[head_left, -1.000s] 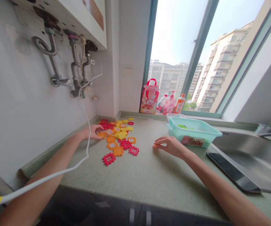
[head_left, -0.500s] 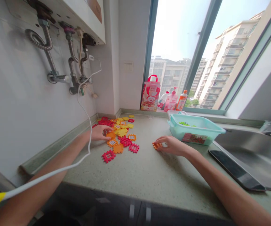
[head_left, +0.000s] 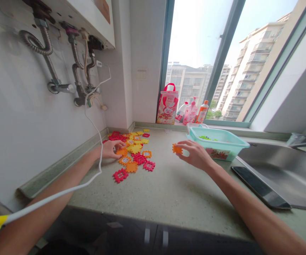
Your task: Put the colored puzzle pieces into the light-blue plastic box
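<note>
My right hand [head_left: 195, 153] is raised over the counter and pinches an orange interlocking tile [head_left: 177, 148] between thumb and fingertips. The tile has a notched edge and stands roughly upright. Whether further pieces lie behind it is hidden. At the left, my left hand [head_left: 109, 149] rests by the heap with fingers curved and apart, the fingertips at an orange tile [head_left: 122, 151]. Around it lie a yellow tile [head_left: 135, 148], several red tiles, among them a red window tile [head_left: 120, 175], and an orange tile [head_left: 131, 167].
A turquoise plastic tub [head_left: 228, 156] with green pieces inside stands right of my right hand. A black phone [head_left: 259, 186] lies beside the sink [head_left: 270, 166]. Bottles and a pink bag [head_left: 168, 108] stand at the window. A white cable [head_left: 89, 181] crosses my left forearm.
My right hand has lifted the orange tile off the counter and turned it so its face shows. My left hand has stayed at the heap. The whole view has shifted slightly.
</note>
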